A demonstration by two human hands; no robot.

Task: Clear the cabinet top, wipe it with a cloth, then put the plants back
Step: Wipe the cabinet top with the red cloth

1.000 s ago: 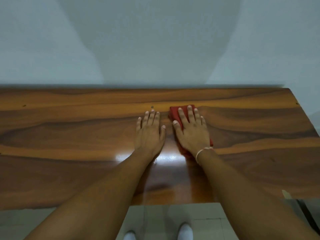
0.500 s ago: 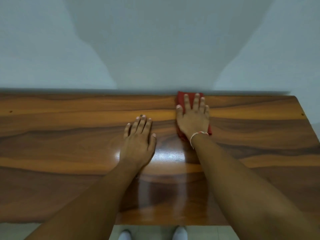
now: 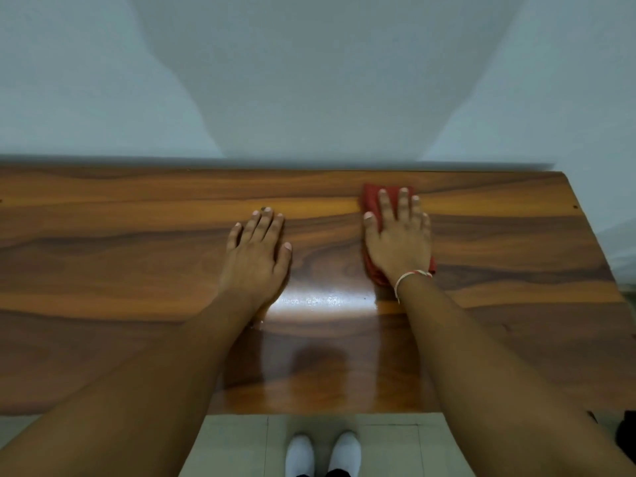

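The glossy wooden cabinet top [image 3: 137, 270] fills the middle of the view, bare of plants. A red cloth [image 3: 371, 201] lies flat on it near the back edge, right of centre. My right hand [image 3: 399, 239] presses down on the cloth with straight, spread fingers and covers most of it. To its left, my left hand [image 3: 256, 256] rests flat on the bare wood with its fingers straight. No plants are in view.
A pale wall [image 3: 309, 80] rises directly behind the cabinet. The cabinet's right end [image 3: 585, 218] is in view. Tiled floor [image 3: 234, 445] and my white shoes [image 3: 323, 454] show below the front edge. A dark object [image 3: 626, 432] sits at the lower right.
My right hand slid the red cloth away from me toward the back edge and a little to the right. My left hand stayed flat on the wood, and the gap between the hands widened.
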